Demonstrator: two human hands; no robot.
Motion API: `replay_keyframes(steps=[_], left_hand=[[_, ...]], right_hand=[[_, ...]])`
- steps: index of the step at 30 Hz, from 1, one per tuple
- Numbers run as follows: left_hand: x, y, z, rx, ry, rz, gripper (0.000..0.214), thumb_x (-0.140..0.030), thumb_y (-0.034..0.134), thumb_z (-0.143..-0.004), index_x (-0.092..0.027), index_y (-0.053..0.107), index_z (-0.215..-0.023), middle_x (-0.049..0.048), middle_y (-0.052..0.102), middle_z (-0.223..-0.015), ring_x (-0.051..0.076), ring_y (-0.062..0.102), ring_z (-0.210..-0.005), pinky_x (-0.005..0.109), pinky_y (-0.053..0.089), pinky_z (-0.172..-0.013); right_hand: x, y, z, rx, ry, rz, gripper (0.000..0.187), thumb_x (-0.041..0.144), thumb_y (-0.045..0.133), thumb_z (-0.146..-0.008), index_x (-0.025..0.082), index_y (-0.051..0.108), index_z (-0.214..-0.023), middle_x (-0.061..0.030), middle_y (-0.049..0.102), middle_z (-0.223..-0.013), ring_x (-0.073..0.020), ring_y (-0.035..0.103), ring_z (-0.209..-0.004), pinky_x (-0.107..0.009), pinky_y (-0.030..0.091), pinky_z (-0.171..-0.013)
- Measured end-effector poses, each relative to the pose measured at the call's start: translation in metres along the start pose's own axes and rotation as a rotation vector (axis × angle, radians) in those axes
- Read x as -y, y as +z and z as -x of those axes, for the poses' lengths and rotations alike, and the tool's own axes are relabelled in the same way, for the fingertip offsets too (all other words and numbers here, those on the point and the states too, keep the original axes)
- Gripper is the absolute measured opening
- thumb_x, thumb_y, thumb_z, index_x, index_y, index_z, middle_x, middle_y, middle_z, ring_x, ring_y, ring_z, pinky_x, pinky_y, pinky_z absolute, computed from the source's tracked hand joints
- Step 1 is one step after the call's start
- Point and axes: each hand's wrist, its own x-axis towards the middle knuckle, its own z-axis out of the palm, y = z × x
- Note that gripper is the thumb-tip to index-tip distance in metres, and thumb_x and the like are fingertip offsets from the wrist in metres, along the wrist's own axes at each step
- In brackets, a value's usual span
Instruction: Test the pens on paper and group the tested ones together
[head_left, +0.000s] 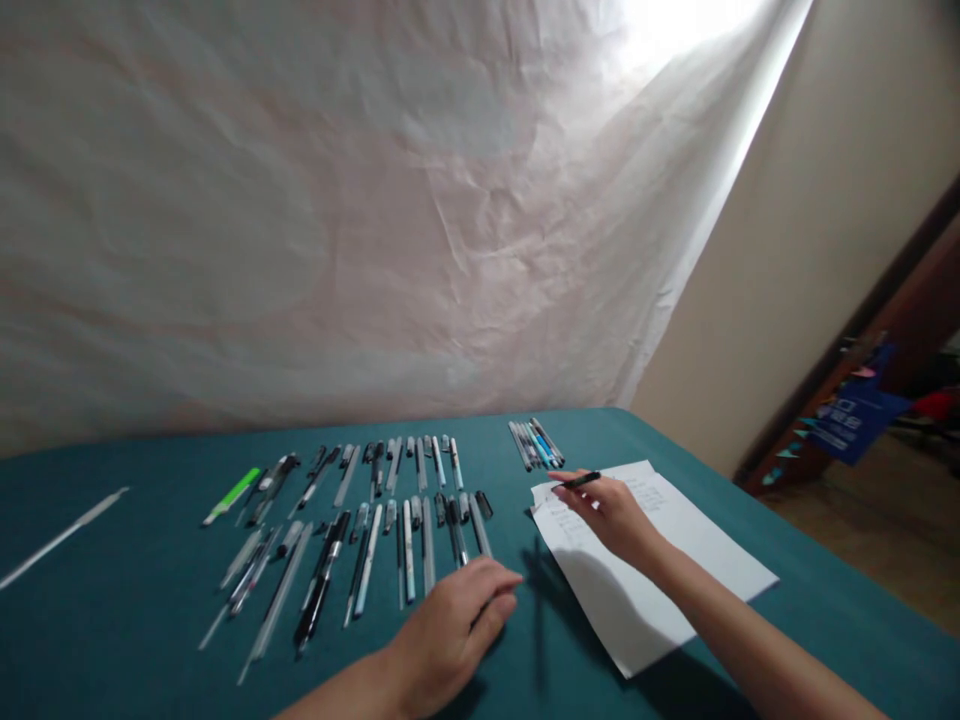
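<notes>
My right hand (616, 515) grips a dark pen (581, 480) between thumb and fingers, above the upper left part of a white sheet of paper (675, 560). Lines of small handwriting show on the sheet, too faint to read. Closer to me, my left hand (450, 625) is low over the table, fingers stretched forward and thumb a little apart, with nothing visible in it. Just beyond its knuckles lies a clear pen barrel (480, 528). Loose caps, refills and barrels lie in two rows to its left, among them a black pen (322, 580).
A small group of pens (536, 445) lies at the back right. A bright green piece (234, 494) is at the left end of the rows, and a long white strip (67, 535) lies farther left. Behind the dark green table (135, 620) hangs a pale cloth (337, 220).
</notes>
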Motion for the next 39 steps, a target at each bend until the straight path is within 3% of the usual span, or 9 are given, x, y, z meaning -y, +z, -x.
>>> replay_keyframes(steps=[4,9,12,17,28,39], left_hand=[[-0.008,0.002,-0.001,0.196,0.072,-0.19,0.034,-0.03,0.037,-0.088,-0.024,0.048,-0.12,0.006,0.053,-0.119,0.019,0.049,-0.107,0.03,0.036,-0.094],[-0.013,0.024,-0.017,0.279,0.075,-0.345,0.048,-0.039,0.045,-0.084,-0.021,0.039,-0.128,0.0083,0.04,-0.135,0.025,0.036,-0.122,0.041,0.024,-0.103],[-0.015,0.04,-0.032,0.306,0.084,-0.357,0.057,-0.048,0.039,-0.085,-0.017,0.034,-0.132,0.0099,0.034,-0.139,0.025,0.028,-0.127,0.041,0.019,-0.106],[-0.009,0.054,-0.043,0.31,0.099,-0.363,0.062,-0.055,0.029,-0.085,-0.016,0.031,-0.134,0.0097,0.028,-0.141,0.024,0.021,-0.13,0.042,0.013,-0.107],[-0.004,0.055,-0.04,0.303,0.124,-0.386,0.061,-0.055,0.025,-0.086,-0.016,0.032,-0.133,0.0089,0.029,-0.141,0.023,0.021,-0.13,0.041,0.013,-0.106],[-0.001,0.057,-0.04,0.293,0.125,-0.39,0.061,-0.055,0.026,-0.086,-0.017,0.033,-0.133,0.0086,0.029,-0.141,0.023,0.021,-0.13,0.04,0.013,-0.106]], right_hand=[[-0.035,-0.013,0.024,0.002,0.307,-0.278,0.032,0.042,0.048,-0.081,0.015,0.062,-0.088,-0.0054,0.063,-0.067,-0.0167,0.058,-0.057,-0.027,0.046,-0.051],[-0.041,-0.005,0.045,-0.021,0.448,-0.475,0.025,0.04,0.052,-0.077,0.015,0.056,-0.078,-0.0012,0.058,-0.062,-0.0141,0.053,-0.053,-0.026,0.042,-0.052],[-0.039,0.005,0.05,-0.044,0.465,-0.529,0.021,0.038,0.052,-0.078,0.017,0.052,-0.074,0.0012,0.054,-0.057,-0.0128,0.049,-0.051,-0.025,0.039,-0.051],[-0.044,0.013,0.057,-0.07,0.451,-0.4,0.02,0.036,0.048,-0.08,0.019,0.047,-0.068,0.0041,0.048,-0.053,-0.0114,0.043,-0.047,-0.024,0.034,-0.048],[-0.052,0.012,0.061,-0.113,0.375,-0.228,0.023,0.034,0.045,-0.082,0.02,0.046,-0.064,0.0037,0.045,-0.054,-0.013,0.043,-0.052,-0.025,0.034,-0.053],[-0.054,0.012,0.062,-0.116,0.362,-0.24,0.021,0.034,0.046,-0.08,0.021,0.045,-0.064,0.0033,0.043,-0.054,-0.0134,0.041,-0.052,-0.026,0.034,-0.052]])
